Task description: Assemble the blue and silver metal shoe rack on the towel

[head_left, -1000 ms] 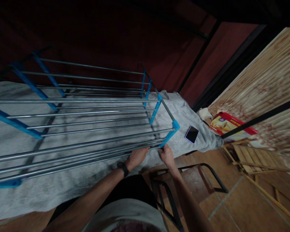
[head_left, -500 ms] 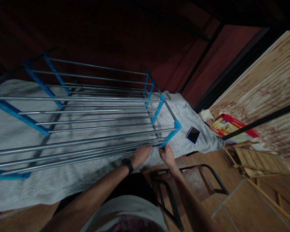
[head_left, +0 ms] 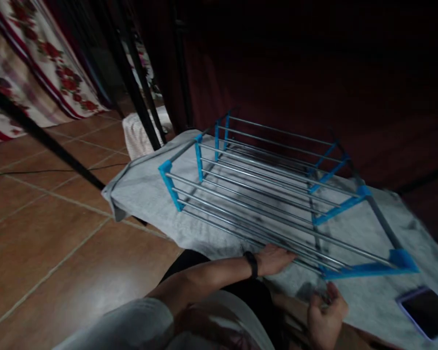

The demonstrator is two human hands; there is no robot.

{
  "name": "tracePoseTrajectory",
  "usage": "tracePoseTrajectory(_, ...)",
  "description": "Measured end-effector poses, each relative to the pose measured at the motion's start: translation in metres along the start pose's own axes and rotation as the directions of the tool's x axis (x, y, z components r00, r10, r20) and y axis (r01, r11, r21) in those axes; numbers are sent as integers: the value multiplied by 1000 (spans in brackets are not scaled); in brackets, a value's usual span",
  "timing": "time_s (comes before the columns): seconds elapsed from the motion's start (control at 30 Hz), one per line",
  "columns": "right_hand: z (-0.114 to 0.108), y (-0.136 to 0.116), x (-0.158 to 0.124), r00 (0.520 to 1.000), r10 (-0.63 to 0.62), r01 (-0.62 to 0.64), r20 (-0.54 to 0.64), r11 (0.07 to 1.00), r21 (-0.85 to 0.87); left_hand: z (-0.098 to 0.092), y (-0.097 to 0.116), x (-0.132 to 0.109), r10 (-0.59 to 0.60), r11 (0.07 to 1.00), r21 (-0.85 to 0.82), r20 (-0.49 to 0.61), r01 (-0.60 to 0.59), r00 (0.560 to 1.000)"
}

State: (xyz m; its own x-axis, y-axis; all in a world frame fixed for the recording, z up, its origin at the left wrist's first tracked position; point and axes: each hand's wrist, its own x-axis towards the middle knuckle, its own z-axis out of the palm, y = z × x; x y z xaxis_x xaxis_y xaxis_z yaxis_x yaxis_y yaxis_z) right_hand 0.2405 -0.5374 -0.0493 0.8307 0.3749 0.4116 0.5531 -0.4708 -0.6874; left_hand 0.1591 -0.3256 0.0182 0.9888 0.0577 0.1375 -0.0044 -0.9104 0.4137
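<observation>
A rack of grey metal tubes (head_left: 263, 210) with blue plastic brackets (head_left: 365, 270), like a clothes drying rack or shelf rack, lies on a grey cloth-covered surface (head_left: 142, 182). My left hand (head_left: 275, 258), with a black band at the wrist, is closed around the near lower tubes, close to their right end. Just below the near right bracket and apart from it is my right hand (head_left: 326, 313). Its fingers are curled toward the thumb; a small dark thing may sit between them, too blurred to name.
A phone (head_left: 427, 311) with a purple edge lies on the cloth at the right. Dark metal posts (head_left: 131, 73) stand at the back left, beside a pale striped cloth (head_left: 136, 138). A thin cable (head_left: 58, 170) crosses the tiled floor (head_left: 73, 233). A floral curtain (head_left: 65, 73) hangs behind.
The view has swung left, bringing the rack's left end and floor into sight. My right hand has come away from the near right bracket; my left hand stays on the tubes.
</observation>
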Motion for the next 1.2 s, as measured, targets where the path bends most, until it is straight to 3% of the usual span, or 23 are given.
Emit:
tracePoseTrajectory(0.1, 20, -35, -14, 953, -241, 241, 183, 970, 21, -14, -12, -40, -11, 997, 79, -109, 19, 994)
tracePoseTrajectory(0.2, 51, -81, -13, 835, -461, 451, 299, 886, 108, -31, -32, -101, -105, 992, 43, -234, 118, 967)
tracePoseTrajectory(0.27, 71, -109, -8, 746, -565, 556, 353, 820, 138, -46, -52, -147, -246, 969, -52, -342, 243, 907)
tracePoseTrajectory(0.3, 81, -122, -5, 697, -604, 596, 386, 788, 157, -53, -64, -170, -330, 944, -115, -397, 311, 856)
tracePoseTrajectory(0.33, 91, -133, -2, 650, -633, 626, 420, 760, 177, -61, -76, -193, -434, 900, -187, -462, 393, 774)
tracePoseTrajectory(0.4, 111, -156, 1, 575, -660, 655, 484, 726, 211, -75, -101, -231, -604, 788, -316, -562, 529, 565)
tracePoseTrajectory(0.47, 132, -179, 2, 528, -660, 666, 534, 712, 222, -85, -127, -259, -696, 678, -406, -624, 612, 356)
tracePoseTrajectory(0.53, 155, -201, 2, 497, -647, 676, 578, 706, 210, -92, -150, -274, -729, 611, -468, -647, 638, 224)
tracePoseTrajectory(0.57, 166, -211, 1, 487, -635, 680, 600, 707, 196, -94, -160, -276, -735, 598, -486, -649, 637, 196)
tracePoseTrajectory(0.63, 186, -228, 1, 476, -601, 689, 642, 709, 152, -96, -176, -273, -741, 601, -496, -639, 627, 205)
tracePoseTrajectory(0.77, 210, -248, 4, 477, -527, 705, 704, 708, 52, -97, -193, -255, -766, 605, -495, -576, 624, 285)
tracePoseTrajectory(1.2, 205, -248, 5, 478, -490, 672, 729, 739, 56, -103, -186, -246, -786, 578, -514, -560, 634, 263)
